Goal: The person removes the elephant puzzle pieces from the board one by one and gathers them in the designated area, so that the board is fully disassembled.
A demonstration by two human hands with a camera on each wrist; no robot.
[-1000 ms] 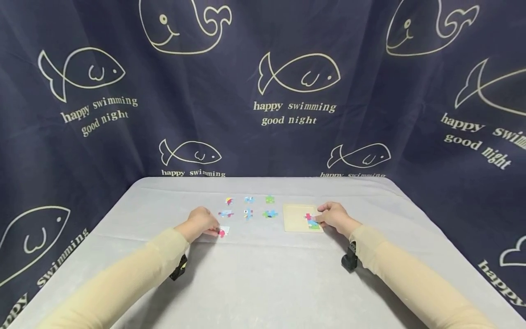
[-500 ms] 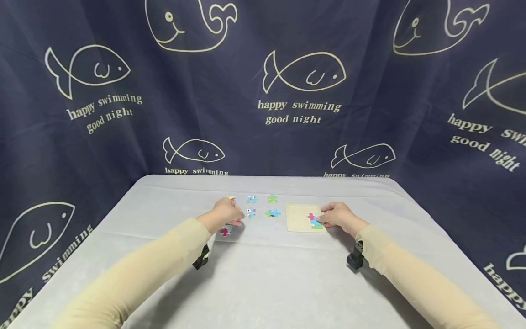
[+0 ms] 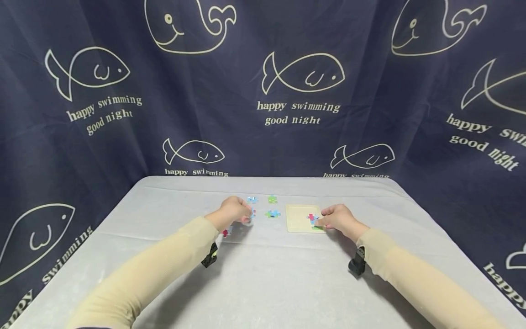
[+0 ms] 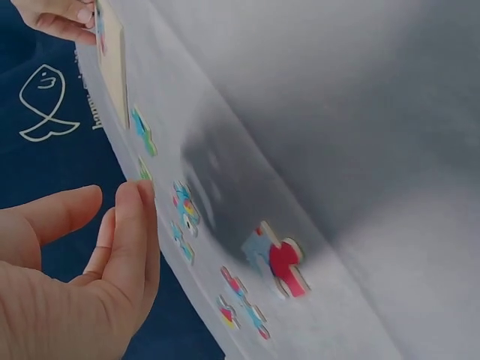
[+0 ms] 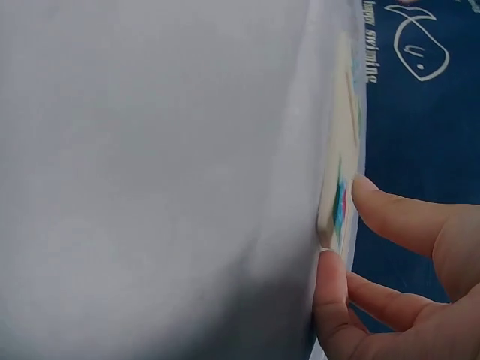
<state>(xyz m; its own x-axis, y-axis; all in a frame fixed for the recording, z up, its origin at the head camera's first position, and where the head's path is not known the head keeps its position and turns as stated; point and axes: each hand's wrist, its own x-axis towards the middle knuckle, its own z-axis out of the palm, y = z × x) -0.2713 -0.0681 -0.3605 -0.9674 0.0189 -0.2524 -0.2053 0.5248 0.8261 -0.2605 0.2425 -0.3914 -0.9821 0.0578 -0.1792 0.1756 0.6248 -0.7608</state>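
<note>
Left hand (image 3: 233, 211) relaxed, fingers straight over loose puzzle pieces (image 3: 271, 213); right hand (image 3: 338, 218) pinching the wooden puzzle board (image 3: 297, 218)

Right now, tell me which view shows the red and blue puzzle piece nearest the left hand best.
The left wrist view: the red and blue puzzle piece lies large and unobstructed on the table, apart from the left hand. The head view shows it small, partly behind that hand. The right wrist view does not show it.
</note>
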